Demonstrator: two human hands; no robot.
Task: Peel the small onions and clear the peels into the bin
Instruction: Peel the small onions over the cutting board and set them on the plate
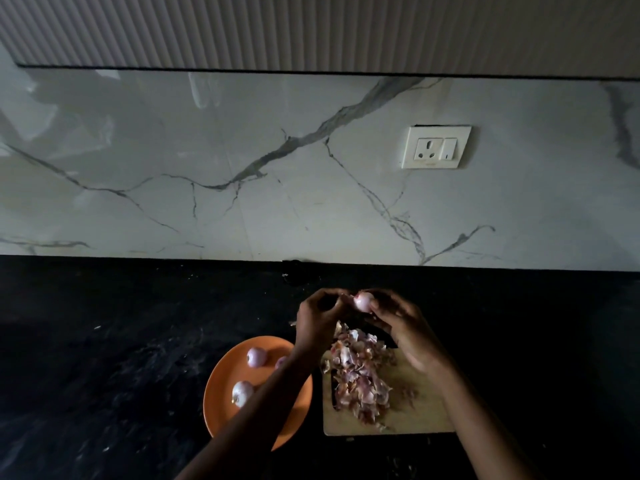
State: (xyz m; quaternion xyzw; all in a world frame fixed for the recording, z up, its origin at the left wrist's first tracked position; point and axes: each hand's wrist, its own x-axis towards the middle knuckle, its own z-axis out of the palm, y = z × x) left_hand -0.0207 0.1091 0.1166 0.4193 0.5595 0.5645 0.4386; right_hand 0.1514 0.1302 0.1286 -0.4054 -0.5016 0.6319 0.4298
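A small pale pink onion [363, 302] is held above the far end of a wooden cutting board [422, 407]. My right hand [405, 327] grips it with curled fingers. My left hand [320, 318] pinches at its left end, where a bit of skin shows. A heap of pink and brown onion peels [360, 375] lies on the board. To the left stands an orange plate [221, 400] with three small onions: one at the back [256, 356], one at the front [241, 393], and one half hidden by my left forearm [281, 362]. No bin is in view.
The plate and board sit side by side on a black stone counter [121, 341]. Behind it rises a white marble backsplash with a wall socket [435, 147]. A few peel scraps lie on the counter near the board.
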